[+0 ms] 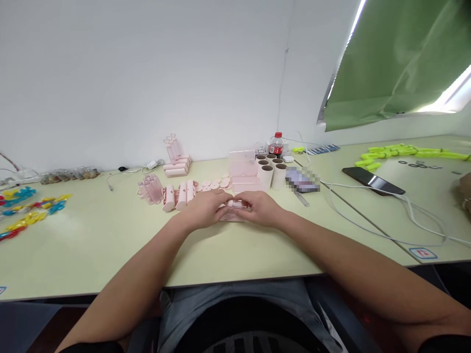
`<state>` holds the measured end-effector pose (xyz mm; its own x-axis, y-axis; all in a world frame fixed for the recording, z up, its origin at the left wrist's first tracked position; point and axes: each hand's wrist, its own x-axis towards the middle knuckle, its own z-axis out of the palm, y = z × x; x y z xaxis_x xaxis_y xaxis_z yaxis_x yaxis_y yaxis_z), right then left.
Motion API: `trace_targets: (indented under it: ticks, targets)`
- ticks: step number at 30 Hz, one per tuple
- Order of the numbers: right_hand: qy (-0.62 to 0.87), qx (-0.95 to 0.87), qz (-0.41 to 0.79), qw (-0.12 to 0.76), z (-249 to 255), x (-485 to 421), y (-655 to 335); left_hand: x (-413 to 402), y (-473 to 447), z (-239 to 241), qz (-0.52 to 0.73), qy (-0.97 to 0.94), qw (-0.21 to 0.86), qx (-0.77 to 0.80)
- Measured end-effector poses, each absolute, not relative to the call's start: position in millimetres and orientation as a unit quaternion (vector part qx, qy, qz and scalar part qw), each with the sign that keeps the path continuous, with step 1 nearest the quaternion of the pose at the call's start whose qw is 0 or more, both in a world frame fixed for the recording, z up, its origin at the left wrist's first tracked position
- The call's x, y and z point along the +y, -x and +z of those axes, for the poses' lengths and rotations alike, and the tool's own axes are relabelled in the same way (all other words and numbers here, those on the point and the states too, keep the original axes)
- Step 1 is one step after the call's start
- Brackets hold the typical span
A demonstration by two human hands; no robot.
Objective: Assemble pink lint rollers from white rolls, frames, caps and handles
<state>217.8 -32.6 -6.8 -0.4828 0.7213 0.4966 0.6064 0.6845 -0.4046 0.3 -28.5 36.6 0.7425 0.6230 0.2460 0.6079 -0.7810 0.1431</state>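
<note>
My left hand (204, 210) and my right hand (259, 208) meet over the pale green table (110, 245), fingers curled round a small pink roller piece (234, 205) held between them. Just beyond the hands lie pink roller parts (179, 194) in a row, several pink discs (215, 185) and clear pink covers (150, 189). A translucent pink box (243, 169) stands behind, with cardboard tubes (271, 172) to its right.
More pink rollers (177, 165) are stacked near the wall. A cola bottle (276, 145), a phone (372, 180) on white cables (368, 220), yellow-green clips (397, 152) at right and coloured clips (25, 208) at left lie on the table.
</note>
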Motion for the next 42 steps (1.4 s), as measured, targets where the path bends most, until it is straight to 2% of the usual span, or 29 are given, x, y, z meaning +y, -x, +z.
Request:
trace_targets:
  ticks: [15, 24, 32, 35, 42]
  targets:
    - [0.354, -0.853, 0.115, 0.365, -5.6, -39.2, -212.9, -27.8, -17.2, 23.1, 0.102, -0.884, -0.083, 0.449]
    - [0.322, -0.876, 0.196, 0.302, -0.5, -38.1, -214.1, -30.2, -17.0, 22.8, 0.086, -0.894, -0.050, 0.437]
    - [0.349, -0.895, 0.113, 0.255, 2.4, -43.8, -211.0, -35.0, -11.4, 28.9, 0.052, -0.912, -0.031, 0.406]
    - [0.359, -0.890, 0.094, 0.264, 2.7, -45.1, -211.3, -39.6, -5.5, 37.5, 0.083, -0.929, 0.010, 0.362]
    - [0.319, -0.884, 0.117, 0.321, 3.1, -37.0, -221.9, -37.0, 5.9, 45.7, 0.208, -0.900, 0.243, 0.295]
